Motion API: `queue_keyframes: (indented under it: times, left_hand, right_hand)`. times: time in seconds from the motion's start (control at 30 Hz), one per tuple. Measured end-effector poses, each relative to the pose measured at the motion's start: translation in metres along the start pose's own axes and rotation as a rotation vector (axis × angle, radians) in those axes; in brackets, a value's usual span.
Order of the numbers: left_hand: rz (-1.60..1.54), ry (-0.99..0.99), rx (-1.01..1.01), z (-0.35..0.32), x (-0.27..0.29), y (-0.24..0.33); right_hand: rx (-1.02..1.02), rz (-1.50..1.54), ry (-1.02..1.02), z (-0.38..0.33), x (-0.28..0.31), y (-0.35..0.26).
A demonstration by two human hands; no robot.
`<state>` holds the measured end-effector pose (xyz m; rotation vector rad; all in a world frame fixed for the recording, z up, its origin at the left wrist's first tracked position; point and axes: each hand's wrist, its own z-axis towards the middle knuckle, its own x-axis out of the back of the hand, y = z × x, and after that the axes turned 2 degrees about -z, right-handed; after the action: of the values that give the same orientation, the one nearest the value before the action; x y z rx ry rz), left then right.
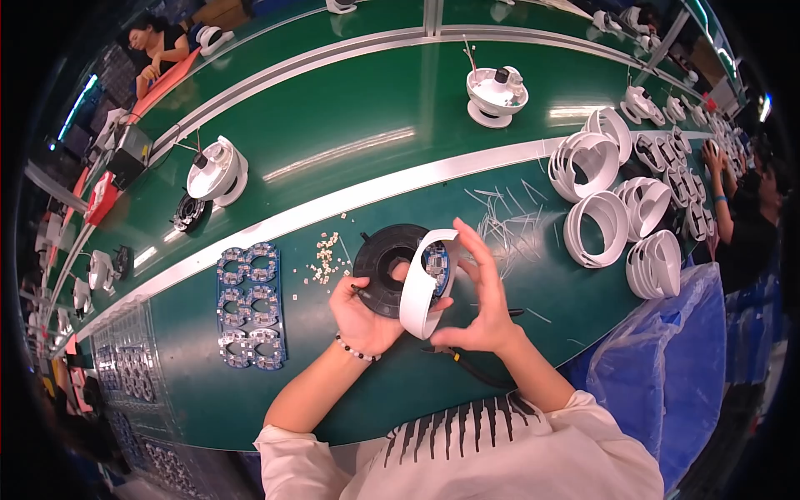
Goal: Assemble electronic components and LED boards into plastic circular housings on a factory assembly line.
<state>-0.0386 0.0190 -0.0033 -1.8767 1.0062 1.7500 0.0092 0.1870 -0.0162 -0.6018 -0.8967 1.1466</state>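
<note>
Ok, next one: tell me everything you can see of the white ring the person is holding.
The white ring is a broad, smooth band that looks like moulded plastic, open through its middle. It is held on edge, tilted, above the green table, in front of a black round part. A round circuit board with blue patches shows inside its upper end. The left hand grips it from below and behind; the right hand pinches its upper rim and lower edge with the fingertips.

Single head-worn fisheye view, looking steeply down onto green workbench, close above own hands; bench edges bend toward rim.
</note>
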Motion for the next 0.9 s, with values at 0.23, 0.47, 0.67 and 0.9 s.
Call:
queue_keyframes:
  times: [0.23,0.47,0.67,0.9]
  left_hand:
    - [-0.008,-0.16,-0.055,0.0,0.019,0.002]
    - [0.555,-0.118,-0.303,0.004,0.009,0.003]
    - [0.463,-0.198,0.184,0.0,0.002,0.011]
    - [0.209,0.107,0.114,0.013,0.01,0.011]
  right_hand:
    - [-0.004,-0.114,-0.048,0.008,0.0,-0.017]
    - [-0.221,0.269,0.087,0.004,0.011,-0.015]
    - [-0.236,-0.022,-0.018,0.001,0.001,-0.024]
    - [-0.21,-0.116,-0.068,0.013,0.004,-0.031]
